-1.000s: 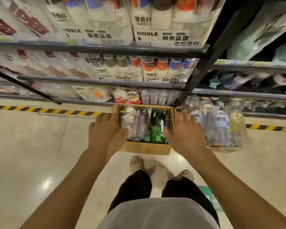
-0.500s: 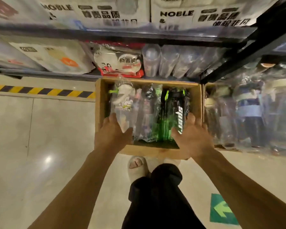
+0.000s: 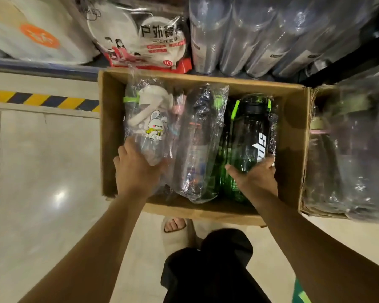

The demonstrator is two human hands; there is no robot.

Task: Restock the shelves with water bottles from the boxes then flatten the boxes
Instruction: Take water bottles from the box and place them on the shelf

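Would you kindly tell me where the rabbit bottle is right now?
Head view: the rabbit bottle lies at the left end of the cardboard box, beside a dark wrapped bottle, its lower end gripped by the left hand.

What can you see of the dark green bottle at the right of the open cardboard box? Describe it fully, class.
The dark green bottle is translucent plastic with a black cap, bright green clips and white lettering on its side. Wrapped in crinkled clear film, it lies tilted in the cardboard box, cap toward the shelf. The right hand grips its lower body, thumb one side, fingers the other. A neighbouring wrapped bottle lies close on its left.
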